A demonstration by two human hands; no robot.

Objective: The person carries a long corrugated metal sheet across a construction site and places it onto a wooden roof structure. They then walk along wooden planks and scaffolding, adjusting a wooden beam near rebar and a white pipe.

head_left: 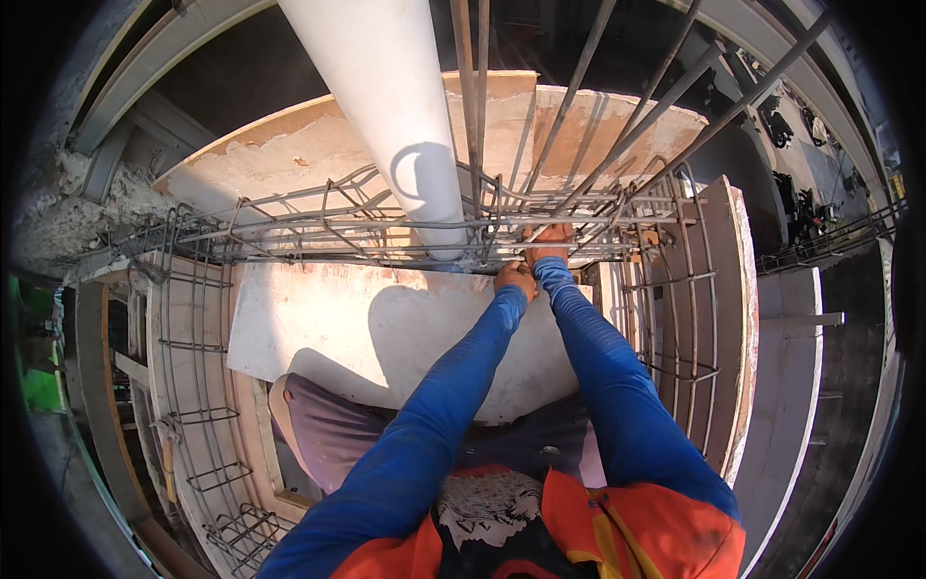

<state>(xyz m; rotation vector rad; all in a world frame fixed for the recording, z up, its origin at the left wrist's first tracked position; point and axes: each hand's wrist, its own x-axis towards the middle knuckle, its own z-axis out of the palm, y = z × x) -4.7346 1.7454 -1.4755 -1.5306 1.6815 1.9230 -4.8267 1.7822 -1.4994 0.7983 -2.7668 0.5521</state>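
A cage of steel reinforcing bars (328, 227) runs across the trough between formwork boards. Both my arms, in blue sleeves, reach forward to it just right of a thick white pipe (386, 106). My left hand (516, 278) is closed at the near edge of the cage, its fingers curled; what they hold, if anything, is too small to make out. Close beside it and slightly farther in, my right hand (549, 237) reaches in among the bars. Bars cover part of that hand, and its fingers are largely hidden.
Tall upright bars (579, 92) rise beyond my hands. A pale board (318, 314) lies before my knees. Bar cages also line the left (198, 357) and right (690, 318) formwork. Broken concrete (116, 207) is at far left; a lower level shows at upper right.
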